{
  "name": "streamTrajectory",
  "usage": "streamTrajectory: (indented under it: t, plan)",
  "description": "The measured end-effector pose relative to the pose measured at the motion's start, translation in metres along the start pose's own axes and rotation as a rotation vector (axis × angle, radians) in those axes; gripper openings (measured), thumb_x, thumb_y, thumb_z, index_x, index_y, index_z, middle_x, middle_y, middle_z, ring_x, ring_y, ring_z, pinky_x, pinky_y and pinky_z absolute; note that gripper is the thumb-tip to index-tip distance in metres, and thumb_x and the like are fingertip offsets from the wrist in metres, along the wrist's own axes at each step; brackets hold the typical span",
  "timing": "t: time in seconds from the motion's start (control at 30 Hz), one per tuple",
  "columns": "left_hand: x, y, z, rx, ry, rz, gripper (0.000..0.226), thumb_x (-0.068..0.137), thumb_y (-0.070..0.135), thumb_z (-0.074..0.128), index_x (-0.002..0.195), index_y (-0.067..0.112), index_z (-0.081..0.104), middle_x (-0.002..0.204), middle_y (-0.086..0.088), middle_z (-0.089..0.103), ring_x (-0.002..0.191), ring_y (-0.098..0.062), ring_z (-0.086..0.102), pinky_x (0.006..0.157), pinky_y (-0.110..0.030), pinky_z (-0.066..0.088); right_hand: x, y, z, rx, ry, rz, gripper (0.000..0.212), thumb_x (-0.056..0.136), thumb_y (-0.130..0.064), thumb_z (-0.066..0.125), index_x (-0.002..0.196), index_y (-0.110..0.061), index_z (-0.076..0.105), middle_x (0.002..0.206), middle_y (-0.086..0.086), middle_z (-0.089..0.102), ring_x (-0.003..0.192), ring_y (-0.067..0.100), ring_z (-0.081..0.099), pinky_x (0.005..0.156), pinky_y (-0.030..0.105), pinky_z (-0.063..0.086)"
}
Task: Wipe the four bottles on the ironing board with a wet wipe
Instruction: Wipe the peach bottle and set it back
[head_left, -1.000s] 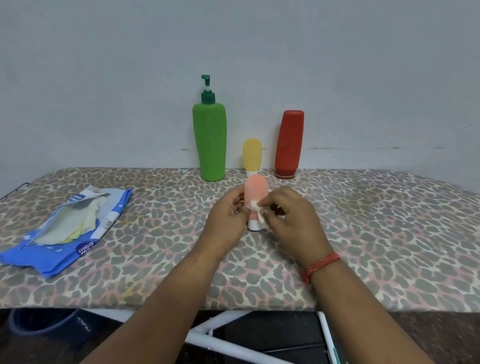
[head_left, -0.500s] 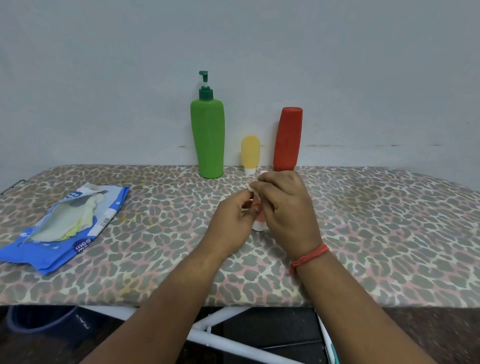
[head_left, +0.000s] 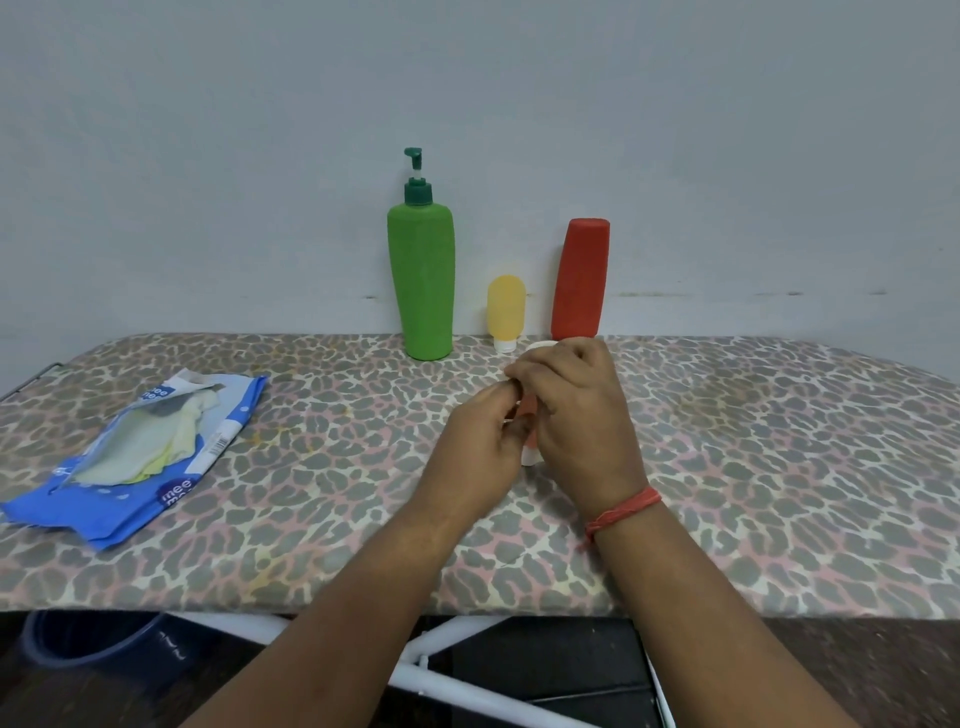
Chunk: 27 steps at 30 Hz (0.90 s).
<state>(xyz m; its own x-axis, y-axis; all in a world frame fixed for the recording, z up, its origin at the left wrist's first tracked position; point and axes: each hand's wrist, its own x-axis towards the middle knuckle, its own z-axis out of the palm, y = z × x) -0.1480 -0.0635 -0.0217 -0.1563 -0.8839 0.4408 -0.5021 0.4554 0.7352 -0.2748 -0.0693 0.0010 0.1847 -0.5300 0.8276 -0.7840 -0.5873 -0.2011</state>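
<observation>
- My left hand (head_left: 480, 441) grips the small pink bottle (head_left: 525, 410), upright on the ironing board (head_left: 779, 467).
- My right hand (head_left: 576, 410) curls over its top, likely pinching the wipe, mostly hidden.
- Its long axis is vertical, between both hands.

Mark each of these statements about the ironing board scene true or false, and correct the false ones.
1. The green pump bottle stands upright at the far edge of the ironing board. True.
2. The yellow bottle is the tallest of the three at the back. False: it is the shortest, standing between the green one and the red bottle.
3. Both hands are on the small pink bottle. True: the left hand and right hand both have it in their grip.
4. The blue wet wipe packet lies right of the hands. False: it lies to their left.
</observation>
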Motion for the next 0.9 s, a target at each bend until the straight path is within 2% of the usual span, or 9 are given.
streamTrajectory:
  t: [0.1,0.2,0.27,0.4,0.5,0.57,0.7,0.8,0.9]
  plan:
    - [0.002,-0.001,0.004,-0.006,0.004,0.014,0.017,0.101,0.011,0.055,0.112,0.018,0.065,0.104,0.004,0.069,0.099,-0.012,0.065,0.089,-0.038,0.055,-0.001,0.003,-0.002,0.035,0.044,0.181,0.023,0.084,0.001,0.065,0.1,-0.01,0.075,0.102,-0.001,0.07,0.104,0.017,0.046,0.093,0.009,0.029]
    - [0.002,-0.001,0.005,0.017,0.016,-0.033,0.039,0.1,0.01,0.056,0.137,0.023,0.06,0.127,0.005,0.067,0.111,-0.005,0.061,0.097,-0.018,0.048,-0.001,0.005,-0.003,0.133,0.082,0.354,0.027,0.088,0.003,0.06,0.101,-0.016,0.075,0.104,-0.005,0.069,0.106,0.015,0.047,0.092,0.006,0.03]
    - [0.002,0.0,0.005,0.016,0.014,-0.055,0.044,0.1,0.01,0.056,0.141,0.025,0.057,0.131,0.006,0.065,0.111,-0.003,0.06,0.095,-0.013,0.045,-0.001,0.006,-0.004,0.165,0.098,0.433,0.03,0.091,0.002,0.057,0.103,-0.018,0.075,0.104,-0.009,0.068,0.105,0.016,0.052,0.089,0.005,0.033]
    - [0.004,0.0,0.003,-0.001,0.022,-0.092,0.044,0.101,0.011,0.057,0.143,0.024,0.056,0.131,0.005,0.064,0.105,0.001,0.06,0.089,-0.011,0.044,-0.001,0.012,-0.005,0.288,0.115,0.618,0.028,0.097,-0.006,0.053,0.114,-0.017,0.073,0.113,-0.005,0.069,0.106,0.01,0.061,0.095,0.023,0.047]
    - [0.005,-0.001,0.002,-0.037,0.039,-0.146,0.044,0.101,0.012,0.057,0.144,0.025,0.055,0.126,0.009,0.064,0.1,0.012,0.056,0.081,-0.007,0.042,-0.004,0.015,-0.003,0.398,0.058,0.728,0.027,0.098,-0.013,0.056,0.12,-0.022,0.07,0.111,-0.013,0.067,0.102,0.0,0.06,0.088,0.008,0.044]
    - [0.005,-0.002,0.0,-0.066,0.056,-0.178,0.043,0.101,0.011,0.057,0.142,0.025,0.055,0.121,0.011,0.065,0.098,0.012,0.056,0.081,-0.008,0.044,-0.006,0.016,0.0,0.418,0.008,0.771,0.024,0.097,-0.017,0.059,0.118,-0.023,0.069,0.104,-0.015,0.068,0.094,-0.001,0.061,0.082,0.007,0.046]
    - [0.007,-0.006,-0.003,-0.149,0.124,-0.244,0.039,0.101,0.011,0.059,0.136,0.026,0.058,0.107,0.024,0.063,0.094,0.015,0.059,0.072,-0.001,0.044,-0.011,0.014,0.003,0.311,-0.119,0.67,0.006,0.093,-0.018,0.064,0.094,-0.023,0.064,0.083,-0.016,0.06,0.077,-0.004,0.056,0.067,0.009,0.045]
    - [0.009,-0.009,-0.005,-0.235,0.16,-0.293,0.036,0.1,0.011,0.06,0.131,0.029,0.059,0.106,0.025,0.064,0.091,0.017,0.06,0.068,-0.001,0.045,-0.015,0.012,0.006,0.161,-0.231,0.463,0.01,0.089,-0.013,0.065,0.084,-0.018,0.058,0.081,-0.006,0.057,0.074,0.01,0.051,0.068,0.023,0.042]
    - [0.008,-0.009,-0.003,-0.277,0.15,-0.276,0.034,0.099,0.011,0.062,0.122,0.036,0.059,0.107,0.021,0.068,0.093,0.009,0.065,0.077,-0.01,0.05,-0.011,0.01,0.005,0.138,-0.108,0.386,0.006,0.088,-0.011,0.066,0.089,-0.016,0.063,0.089,-0.005,0.057,0.079,0.008,0.05,0.071,0.017,0.04]
